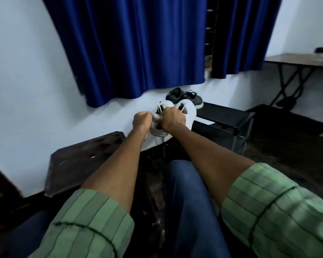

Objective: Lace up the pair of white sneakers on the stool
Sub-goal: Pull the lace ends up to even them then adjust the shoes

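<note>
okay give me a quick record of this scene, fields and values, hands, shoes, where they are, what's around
left hand: fingers curled, gripping the white sneakers
right hand: fingers curled, gripping the same pair
sneaker position: held up in the air, in front of the wall
laces: loose white ends visible, not tied
brown stool: lower left, nothing on it
dark shoes: on the black rack behind the sneakers
background: blue curtain
</note>
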`<act>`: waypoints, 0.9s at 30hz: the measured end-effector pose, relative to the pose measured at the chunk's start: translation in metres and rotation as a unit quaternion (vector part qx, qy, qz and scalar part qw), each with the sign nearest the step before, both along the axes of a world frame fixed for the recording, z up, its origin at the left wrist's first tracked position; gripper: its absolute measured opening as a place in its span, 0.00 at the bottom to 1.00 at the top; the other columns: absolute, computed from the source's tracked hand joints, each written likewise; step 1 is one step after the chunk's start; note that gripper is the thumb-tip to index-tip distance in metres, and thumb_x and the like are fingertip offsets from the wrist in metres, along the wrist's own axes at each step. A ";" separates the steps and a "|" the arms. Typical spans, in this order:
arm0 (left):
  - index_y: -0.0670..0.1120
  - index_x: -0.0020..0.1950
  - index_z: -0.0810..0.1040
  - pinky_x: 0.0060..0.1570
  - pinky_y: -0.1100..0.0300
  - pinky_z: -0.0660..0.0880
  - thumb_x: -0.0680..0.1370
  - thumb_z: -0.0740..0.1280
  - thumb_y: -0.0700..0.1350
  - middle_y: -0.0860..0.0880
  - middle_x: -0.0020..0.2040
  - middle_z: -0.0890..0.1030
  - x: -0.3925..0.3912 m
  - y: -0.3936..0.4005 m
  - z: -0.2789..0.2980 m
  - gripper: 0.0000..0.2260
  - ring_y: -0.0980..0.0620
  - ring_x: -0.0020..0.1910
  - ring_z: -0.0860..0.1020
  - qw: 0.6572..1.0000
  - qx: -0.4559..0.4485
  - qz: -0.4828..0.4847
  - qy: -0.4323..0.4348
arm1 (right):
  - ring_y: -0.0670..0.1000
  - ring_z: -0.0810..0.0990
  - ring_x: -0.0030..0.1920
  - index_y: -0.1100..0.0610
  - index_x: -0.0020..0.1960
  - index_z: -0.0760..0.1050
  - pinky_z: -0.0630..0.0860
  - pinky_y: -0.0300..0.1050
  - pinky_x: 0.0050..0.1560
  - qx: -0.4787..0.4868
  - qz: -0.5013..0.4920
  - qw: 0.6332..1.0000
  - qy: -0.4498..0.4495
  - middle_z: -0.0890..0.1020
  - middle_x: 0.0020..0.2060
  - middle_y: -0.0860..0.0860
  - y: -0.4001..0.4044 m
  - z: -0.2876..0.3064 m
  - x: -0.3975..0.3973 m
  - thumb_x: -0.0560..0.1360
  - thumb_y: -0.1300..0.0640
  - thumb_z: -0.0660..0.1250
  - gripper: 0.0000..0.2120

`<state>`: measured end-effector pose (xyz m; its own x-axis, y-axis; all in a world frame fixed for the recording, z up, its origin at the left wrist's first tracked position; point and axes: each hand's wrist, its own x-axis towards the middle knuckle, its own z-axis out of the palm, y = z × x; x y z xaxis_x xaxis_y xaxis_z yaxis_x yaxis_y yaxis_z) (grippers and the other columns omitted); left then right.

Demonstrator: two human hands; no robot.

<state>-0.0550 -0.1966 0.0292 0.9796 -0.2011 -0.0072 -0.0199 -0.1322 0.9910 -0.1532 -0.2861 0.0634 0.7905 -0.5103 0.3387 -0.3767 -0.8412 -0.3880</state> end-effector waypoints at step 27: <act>0.47 0.69 0.79 0.56 0.62 0.69 0.81 0.67 0.44 0.44 0.64 0.83 0.038 -0.329 -0.069 0.16 0.45 0.63 0.80 0.948 0.121 -0.200 -0.216 | 0.62 0.80 0.60 0.54 0.60 0.81 0.76 0.51 0.53 0.018 -0.151 0.983 0.100 0.82 0.58 0.59 -0.314 -0.047 0.047 0.72 0.42 0.72 0.23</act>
